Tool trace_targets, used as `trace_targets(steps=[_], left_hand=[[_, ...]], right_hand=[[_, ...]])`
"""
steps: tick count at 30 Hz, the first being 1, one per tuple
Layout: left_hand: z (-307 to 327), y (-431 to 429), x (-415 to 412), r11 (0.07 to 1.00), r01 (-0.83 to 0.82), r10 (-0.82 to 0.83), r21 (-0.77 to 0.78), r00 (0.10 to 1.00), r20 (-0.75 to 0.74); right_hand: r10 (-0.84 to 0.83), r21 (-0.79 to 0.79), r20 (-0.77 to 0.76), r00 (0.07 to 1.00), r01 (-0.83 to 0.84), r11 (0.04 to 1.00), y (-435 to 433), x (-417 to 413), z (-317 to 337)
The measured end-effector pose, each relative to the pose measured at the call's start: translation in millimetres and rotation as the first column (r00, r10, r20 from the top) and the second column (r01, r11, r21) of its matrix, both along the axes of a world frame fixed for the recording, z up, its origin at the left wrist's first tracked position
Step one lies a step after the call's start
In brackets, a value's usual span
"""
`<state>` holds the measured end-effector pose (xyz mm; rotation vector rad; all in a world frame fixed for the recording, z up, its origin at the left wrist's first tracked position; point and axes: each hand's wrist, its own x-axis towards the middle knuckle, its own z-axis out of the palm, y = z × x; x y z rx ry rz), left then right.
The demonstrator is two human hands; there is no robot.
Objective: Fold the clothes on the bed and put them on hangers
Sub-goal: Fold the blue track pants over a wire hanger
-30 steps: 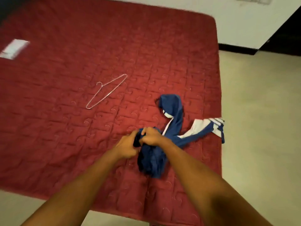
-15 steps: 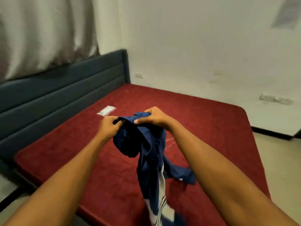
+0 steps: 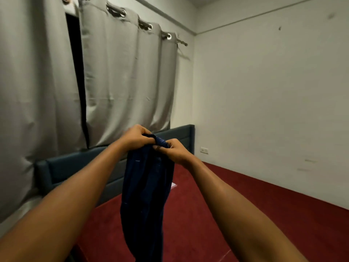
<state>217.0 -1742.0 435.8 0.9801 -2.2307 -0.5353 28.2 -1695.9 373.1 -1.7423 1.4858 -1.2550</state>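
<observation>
Curled fingers of the left hand (image 3: 137,138) and the right hand (image 3: 174,151) pinch the bunched top edge of the dark blue garment (image 3: 147,195), knuckles nearly touching. The rest of the cloth hangs straight down between the forearms, lifted above the red bed (image 3: 255,214). To do this well, I'd say, the hands should slide apart along that edge until it is taut, let the cloth hang untwisted, then lay it flat on the mattress for folding.
</observation>
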Motion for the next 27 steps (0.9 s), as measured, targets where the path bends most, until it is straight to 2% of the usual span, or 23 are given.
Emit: trace_targets(steps=[2, 4, 7, 11, 14, 18, 21, 23, 27], left_hand=[[22, 1, 12, 0.998, 0.012, -0.01, 0.06, 1.0, -0.027], [41, 0, 20, 0.997, -0.057, 0.061, 0.057, 0.996, -0.06], [61, -1, 26, 0.986, -0.151, 0.15, -0.067, 0.989, -0.018], [71, 1, 40, 0.946, -0.253, 0.278, -0.201, 0.954, 0.109], [66, 2, 55, 0.924, -0.297, 0.338, -0.241, 0.928, 0.157], [62, -5, 84, 0.845, -0.407, 0.478, -0.347, 0.866, 0.146], [64, -10, 120, 0.799, -0.494, 0.571, -0.342, 0.802, 0.175], [64, -9, 141, 0.803, -0.526, 0.588, -0.282, 0.776, 0.226], [59, -9, 165, 0.813, -0.552, 0.579, -0.187, 0.728, 0.366]], right_hand=[[-0.02, -0.077, 0.016, 1.0, 0.021, 0.997, -12, 13, 18], [-0.062, -0.145, -0.011, 0.998, 0.06, 0.988, -16, 28, 39], [-0.087, -0.192, -0.189, 0.978, 0.051, 0.98, -21, 51, 65], [-0.078, -0.112, -0.319, 0.945, 0.044, 0.993, -33, 58, 78], [-0.091, -0.028, -0.498, 0.862, 0.089, 0.996, -46, 48, 64], [-0.015, 0.143, -0.609, 0.793, 0.128, 0.981, -63, 28, 32], [-0.072, 0.138, -0.687, 0.723, 0.227, 0.964, -69, 0, 22], [-0.103, 0.124, -0.658, 0.746, 0.242, 0.962, -76, -15, 29], [-0.093, 0.101, -0.49, 0.867, 0.163, 0.982, -88, -26, 67]])
